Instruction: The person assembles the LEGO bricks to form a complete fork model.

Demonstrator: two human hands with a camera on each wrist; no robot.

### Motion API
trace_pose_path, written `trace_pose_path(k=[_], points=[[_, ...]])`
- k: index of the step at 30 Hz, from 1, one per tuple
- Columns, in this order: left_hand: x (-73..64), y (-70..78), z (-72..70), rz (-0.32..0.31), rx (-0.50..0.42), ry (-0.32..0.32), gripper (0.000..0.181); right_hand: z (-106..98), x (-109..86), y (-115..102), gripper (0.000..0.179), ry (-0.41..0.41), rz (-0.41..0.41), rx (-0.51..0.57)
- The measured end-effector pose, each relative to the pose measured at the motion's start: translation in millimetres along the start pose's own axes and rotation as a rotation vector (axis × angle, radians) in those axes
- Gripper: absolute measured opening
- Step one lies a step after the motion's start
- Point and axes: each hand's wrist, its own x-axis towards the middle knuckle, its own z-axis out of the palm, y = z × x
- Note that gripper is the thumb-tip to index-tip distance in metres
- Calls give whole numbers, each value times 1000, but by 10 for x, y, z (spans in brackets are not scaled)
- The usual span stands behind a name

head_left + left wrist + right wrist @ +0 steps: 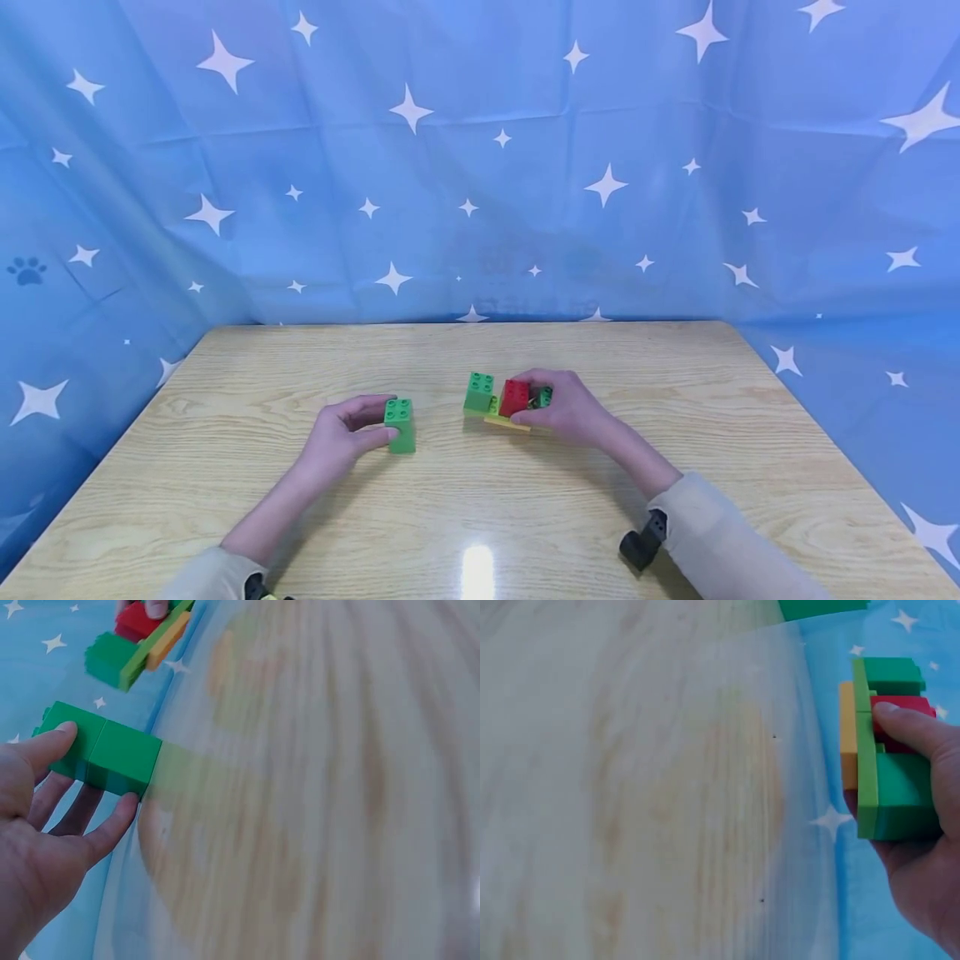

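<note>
My left hand (337,435) holds an upright stack of two green bricks (402,432) between thumb and fingers; its base appears to meet the table in the left wrist view. To the right, my right hand (572,410) grips a brick assembly from its right side. That assembly has a lime-green strip (866,776) bearing a red brick (514,398) between two green ones, with a yellow-orange brick (848,739) underneath. The right thumb lies against the red brick. Judging by the gap to its reflection, the assembly hangs slightly above the table.
The glossy wooden table (465,500) extends around both hands, with a bright light reflection near its front. Behind it hangs a blue curtain (480,167) with white stars. A dark wrist device (643,540) sits at the right sleeve.
</note>
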Motion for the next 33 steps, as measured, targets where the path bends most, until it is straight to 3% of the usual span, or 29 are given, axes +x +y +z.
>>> trace_pose_path(k=[10, 33], points=[[71, 2, 252, 3, -47, -4, 50, -71, -22, -84, 49, 35, 3, 29], [211, 70, 710, -4, -115, -35, 44, -29, -8, -426, 47, 61, -175, 132]])
